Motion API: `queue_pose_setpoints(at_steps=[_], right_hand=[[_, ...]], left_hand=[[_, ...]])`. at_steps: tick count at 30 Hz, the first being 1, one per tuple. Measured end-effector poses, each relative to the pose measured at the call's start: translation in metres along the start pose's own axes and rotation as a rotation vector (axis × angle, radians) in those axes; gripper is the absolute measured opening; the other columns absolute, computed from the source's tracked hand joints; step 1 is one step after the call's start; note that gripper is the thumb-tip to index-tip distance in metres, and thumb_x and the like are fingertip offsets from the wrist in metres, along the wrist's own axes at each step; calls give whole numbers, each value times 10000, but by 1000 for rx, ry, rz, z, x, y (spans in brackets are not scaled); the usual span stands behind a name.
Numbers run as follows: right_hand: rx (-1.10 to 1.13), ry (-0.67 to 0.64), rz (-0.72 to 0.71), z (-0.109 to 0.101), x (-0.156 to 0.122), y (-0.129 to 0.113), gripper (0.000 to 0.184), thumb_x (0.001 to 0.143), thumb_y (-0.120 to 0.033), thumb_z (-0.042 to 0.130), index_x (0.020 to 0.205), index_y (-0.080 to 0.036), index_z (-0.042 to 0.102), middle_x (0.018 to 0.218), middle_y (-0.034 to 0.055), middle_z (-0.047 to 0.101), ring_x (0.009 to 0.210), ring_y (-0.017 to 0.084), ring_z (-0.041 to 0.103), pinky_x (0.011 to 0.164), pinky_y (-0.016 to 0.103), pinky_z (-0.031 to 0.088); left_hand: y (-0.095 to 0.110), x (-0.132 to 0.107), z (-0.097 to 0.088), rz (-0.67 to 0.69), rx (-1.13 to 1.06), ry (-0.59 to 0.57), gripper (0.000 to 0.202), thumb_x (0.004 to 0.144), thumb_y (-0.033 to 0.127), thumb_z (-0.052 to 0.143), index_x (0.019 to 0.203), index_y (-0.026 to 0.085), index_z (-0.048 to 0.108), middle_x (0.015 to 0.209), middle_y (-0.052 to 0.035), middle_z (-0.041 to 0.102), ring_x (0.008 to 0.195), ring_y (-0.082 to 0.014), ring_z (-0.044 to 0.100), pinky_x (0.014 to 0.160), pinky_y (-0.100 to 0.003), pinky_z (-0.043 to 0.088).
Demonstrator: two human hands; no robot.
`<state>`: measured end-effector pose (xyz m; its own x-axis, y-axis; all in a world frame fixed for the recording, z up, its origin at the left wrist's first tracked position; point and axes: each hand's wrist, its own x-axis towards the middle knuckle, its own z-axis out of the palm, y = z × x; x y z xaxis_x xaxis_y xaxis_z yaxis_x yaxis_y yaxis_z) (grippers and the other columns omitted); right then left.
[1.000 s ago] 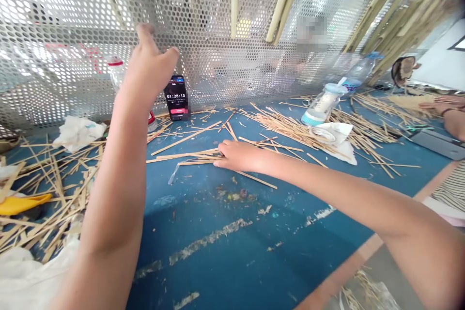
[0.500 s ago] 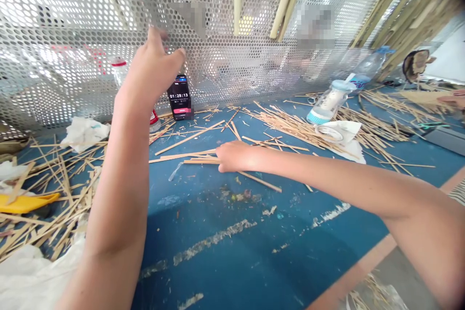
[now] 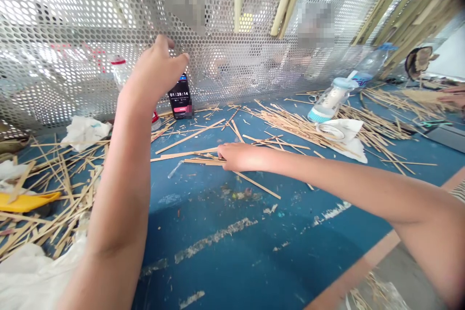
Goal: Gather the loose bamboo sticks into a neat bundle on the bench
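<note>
While right hand (image 3: 234,156) lies on few thin, pale wooden strips (image 3: 199,160) at middle of worn blue table (image 3: 218,271), its fingers are curled; whether they grip, I cannot tell. Left hand (image 3: 160,65) is raised, thumb spread apart from fingers, nothing seen in it. Just beyond it, black rectangular phone (image 3: 179,99) stands before silver perforated metal screen (image 3: 218,53). Red-capped clear plastic bottle (image 3: 119,73) is partly hidden behind left forearm (image 3: 125,189). On right side, light-blue-lidded clear bottle (image 3: 326,105) stands near crumpled white paper (image 3: 355,139).
</note>
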<state>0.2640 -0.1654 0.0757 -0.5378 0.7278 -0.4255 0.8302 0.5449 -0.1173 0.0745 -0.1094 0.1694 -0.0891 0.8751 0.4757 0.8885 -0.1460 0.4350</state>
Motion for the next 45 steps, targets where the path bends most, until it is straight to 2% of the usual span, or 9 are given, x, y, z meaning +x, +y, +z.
queue_pose_setpoints(at_steps=[5, 10, 16, 20, 23, 29, 38, 42, 45], right_hand=[[11, -51, 21, -6, -3, -7, 443, 928, -341, 601, 1270, -64, 553, 1368, 230, 547, 1123, 294, 601, 795, 323, 468], [78, -6, -6, 8, -3, -13, 245, 902, -138, 533, 1136, -106, 599, 1223, 179, 633, 1016, 261, 623, 725, 308, 466], [67, 148, -135, 28, 4, -16, 298, 817, -88, 507, 1103, -136, 572, 1239, 155, 606, 1030, 254, 597, 760, 311, 466], [-33, 100, -106, 19, 9, -14, 297, 865, -204, 579, 1143, -100, 591, 1203, 180, 628, 1021, 272, 622, 741, 317, 473], [-119, -37, -49, 3, 11, -16, 314, 883, -292, 622, 1116, -82, 635, 1091, 177, 684, 929, 277, 656, 677, 323, 466], [-245, -166, -63, -18, 10, -23, 297, 903, -247, 590, 1139, -78, 652, 1115, 158, 686, 898, 257, 653, 604, 313, 424], [-218, -132, -47, -12, 27, -16, 504, 829, -341, 665, 1264, -95, 592, 1218, 172, 648, 948, 282, 660, 665, 337, 485], [-297, -76, -1, -10, 34, -15, 545, 823, -283, 669, 1323, -106, 540, 1271, 175, 627, 1069, 305, 635, 780, 361, 506], [-340, -72, -6, -10, 35, -15, 533, 837, -259, 650, 1336, -119, 524, 1280, 166, 627, 1088, 301, 630, 803, 356, 506]], left_hand=[[-1, 0, -4, -44, 21, 26, 530, 921, 446, 496, 1363, 154, 465, 1355, -105, 563, 1285, -314, 503, 1089, -503, 391], [-3, -2, -19, -93, -22, 166, 523, 900, 399, 528, 1367, 170, 482, 1350, -82, 566, 1281, -298, 508, 1090, -489, 402], [-17, -1, -30, -61, -91, 252, 527, 888, 455, 548, 1334, 177, 520, 1164, -71, 613, 1071, -278, 598, 1030, -539, 453], [-19, -2, -34, -98, -121, 242, 520, 878, 509, 539, 1321, 238, 529, 1093, -60, 639, 930, -239, 616, 1037, -474, 466], [-18, -4, -36, -112, -33, 187, 487, 886, 514, 513, 1285, 236, 551, 1091, -48, 639, 986, -238, 602, 1038, -472, 442], [-23, -1, -34, -130, 92, -11, 521, 899, 542, 490, 1288, 200, 536, 1167, -62, 623, 1098, -279, 579, 1000, -511, 433], [-23, 0, -34, -111, 157, -80, 523, 906, 542, 463, 1271, 178, 550, 1208, -83, 632, 1098, -287, 581, 986, -514, 435], [-21, 0, -32, -108, 189, -114, 547, 899, 561, 452, 1272, 178, 568, 1182, -92, 635, 1106, -326, 587, 967, -550, 433], [-21, 2, -28, -101, 192, -136, 556, 890, 584, 443, 1277, 205, 568, 1271, -101, 609, 1161, -343, 559, 985, -539, 420]])
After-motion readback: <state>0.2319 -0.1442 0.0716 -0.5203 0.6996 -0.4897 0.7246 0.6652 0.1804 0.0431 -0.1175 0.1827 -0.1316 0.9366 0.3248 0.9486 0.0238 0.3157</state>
